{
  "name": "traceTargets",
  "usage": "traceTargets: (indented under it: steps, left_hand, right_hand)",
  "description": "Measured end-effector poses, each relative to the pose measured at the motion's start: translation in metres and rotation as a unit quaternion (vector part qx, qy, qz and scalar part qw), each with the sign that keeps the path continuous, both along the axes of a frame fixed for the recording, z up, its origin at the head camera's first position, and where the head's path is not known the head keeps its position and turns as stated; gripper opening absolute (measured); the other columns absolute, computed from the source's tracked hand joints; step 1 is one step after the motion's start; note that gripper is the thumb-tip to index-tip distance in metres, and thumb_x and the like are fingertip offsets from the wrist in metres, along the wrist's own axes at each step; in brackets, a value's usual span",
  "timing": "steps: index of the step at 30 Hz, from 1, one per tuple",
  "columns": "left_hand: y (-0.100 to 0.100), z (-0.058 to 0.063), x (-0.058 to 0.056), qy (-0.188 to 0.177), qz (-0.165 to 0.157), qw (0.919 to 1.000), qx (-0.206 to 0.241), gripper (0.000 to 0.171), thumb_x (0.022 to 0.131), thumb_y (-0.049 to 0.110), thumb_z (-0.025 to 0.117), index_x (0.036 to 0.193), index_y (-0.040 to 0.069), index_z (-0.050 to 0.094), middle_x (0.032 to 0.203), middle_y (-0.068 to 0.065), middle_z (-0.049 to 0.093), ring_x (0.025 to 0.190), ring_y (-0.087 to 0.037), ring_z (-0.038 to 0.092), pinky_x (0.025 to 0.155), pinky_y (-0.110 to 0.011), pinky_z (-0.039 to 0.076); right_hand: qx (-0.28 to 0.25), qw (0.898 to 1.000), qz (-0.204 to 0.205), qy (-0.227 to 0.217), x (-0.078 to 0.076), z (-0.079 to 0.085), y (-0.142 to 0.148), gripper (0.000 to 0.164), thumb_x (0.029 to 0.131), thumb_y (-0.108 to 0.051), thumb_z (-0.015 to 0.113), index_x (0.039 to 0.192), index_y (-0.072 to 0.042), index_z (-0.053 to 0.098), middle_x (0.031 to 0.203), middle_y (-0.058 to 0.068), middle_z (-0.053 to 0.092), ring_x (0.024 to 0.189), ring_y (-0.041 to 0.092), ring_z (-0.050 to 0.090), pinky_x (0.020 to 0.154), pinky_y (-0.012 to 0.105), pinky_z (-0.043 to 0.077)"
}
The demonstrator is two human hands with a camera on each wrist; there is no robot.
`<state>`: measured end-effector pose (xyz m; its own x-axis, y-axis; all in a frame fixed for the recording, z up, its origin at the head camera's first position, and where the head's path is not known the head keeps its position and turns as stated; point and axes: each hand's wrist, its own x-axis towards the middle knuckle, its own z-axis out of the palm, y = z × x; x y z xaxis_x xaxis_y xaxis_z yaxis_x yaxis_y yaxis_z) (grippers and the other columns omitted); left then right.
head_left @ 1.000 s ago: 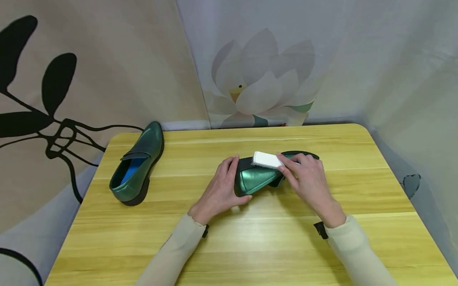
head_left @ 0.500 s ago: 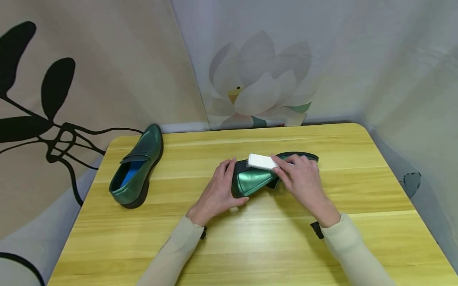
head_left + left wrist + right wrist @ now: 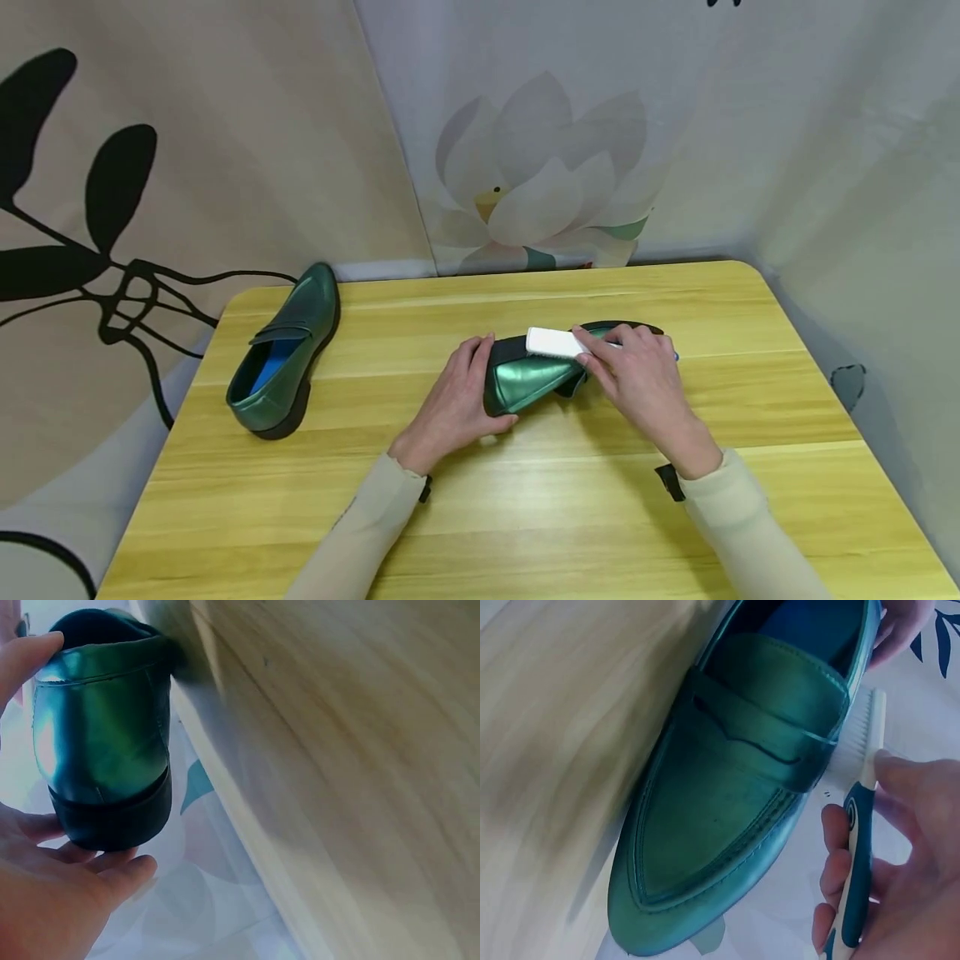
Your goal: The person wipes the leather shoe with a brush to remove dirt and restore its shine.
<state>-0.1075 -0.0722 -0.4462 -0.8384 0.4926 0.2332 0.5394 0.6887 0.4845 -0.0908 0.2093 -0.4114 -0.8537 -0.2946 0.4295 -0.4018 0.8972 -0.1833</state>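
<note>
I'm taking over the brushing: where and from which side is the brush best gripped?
Probably by its slim blue-and-white handle, where the right hand grips it, coming from the side away from the held shoe: the bristles face that shoe, and the handle extends beyond them.

In the head view we get soft, moderate light, its source out of frame. We see a pale patch of glare on the table (image 3: 517, 492), a gentle shadow beside the right sleeve (image 3: 750, 525), and a bright sheen on the held shoe (image 3: 528, 382). Edges look fairly crisp to us there. Both wrist views strike us as cooler and hazier, with a bluish cast and smeared wood grain. In the left one, the sole sinks toward black against a washed-out background. In the right one, we find the stitching readable, while the pale bristles of the brush (image 3: 861, 840) nearly melt into the backdrop.
</note>
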Motion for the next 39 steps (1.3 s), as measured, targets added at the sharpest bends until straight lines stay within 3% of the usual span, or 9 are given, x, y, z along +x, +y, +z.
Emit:
traceTargets:
  steps: [12,19,30,39]
  left_hand:
    - [-0.002,-0.003,-0.002,0.032,-0.003,0.9994,-0.012,0.119,0.068,0.042,0.097,0.157,-0.002,0.032,0.146,-0.023,0.043,0.129,-0.036,0.049,0.108,-0.047,0.046]
    - [-0.001,-0.003,-0.001,0.051,-0.003,0.9982,-0.031,0.119,0.068,0.044,0.097,0.156,-0.004,0.033,0.145,-0.023,0.044,0.128,-0.036,0.05,0.109,-0.046,0.045]
    - [-0.004,-0.002,-0.002,0.028,0.0,0.9993,-0.026,0.119,0.069,0.044,0.096,0.158,-0.002,0.031,0.148,-0.023,0.043,0.13,-0.037,0.049,0.111,-0.047,0.043]
    - [-0.003,-0.005,-0.002,-0.012,0.009,0.9996,-0.022,0.12,0.071,0.041,0.096,0.16,-0.002,0.028,0.152,-0.023,0.039,0.132,-0.036,0.048,0.11,-0.047,0.046]
  right_hand:
    - [-0.007,0.995,-0.089,-0.043,0.005,0.009,0.034,0.04,0.098,-0.029,0.072,0.137,-0.018,0.07,0.097,0.016,0.067,0.082,0.038,0.057,0.07,0.052,0.037]
    - [0.005,0.998,-0.048,-0.039,0.004,0.005,0.021,0.042,0.098,-0.034,0.071,0.138,-0.02,0.07,0.098,0.012,0.067,0.086,0.039,0.059,0.069,0.049,0.037]
    - [-0.04,0.992,-0.106,-0.047,0.007,0.003,0.046,0.041,0.099,-0.027,0.072,0.139,-0.017,0.068,0.1,0.019,0.069,0.084,0.041,0.058,0.074,0.057,0.038]
    - [-0.043,0.994,-0.088,-0.045,0.009,-0.002,0.038,0.044,0.098,-0.026,0.073,0.141,-0.018,0.067,0.101,0.018,0.068,0.084,0.04,0.058,0.073,0.056,0.04]
